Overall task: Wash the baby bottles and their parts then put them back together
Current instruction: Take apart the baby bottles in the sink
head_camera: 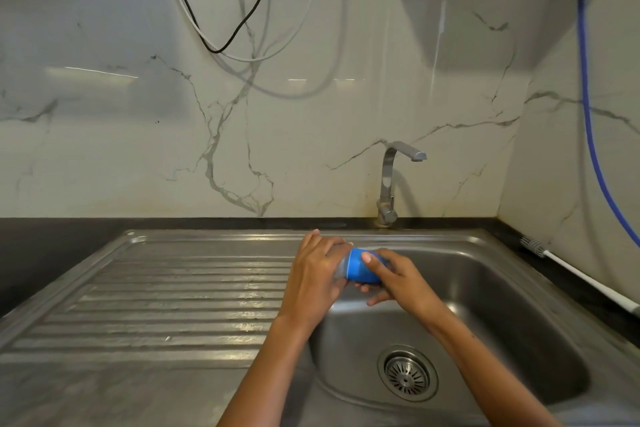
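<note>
I hold a baby bottle sideways over the left edge of the sink basin (519,305). My left hand (317,274) grips its clear body (341,269), most of which is hidden under my fingers. My right hand (394,279) grips the blue screw collar (360,270), thumb on top and fingers curled underneath. The bottle's teat end is hidden behind my right hand.
A ribbed steel drainboard (166,295) lies to the left of the basin. The tap (391,180) stands behind the basin with no water running. A bottle brush (581,277) with a white handle lies on the dark counter at right. Cables hang on the marble wall.
</note>
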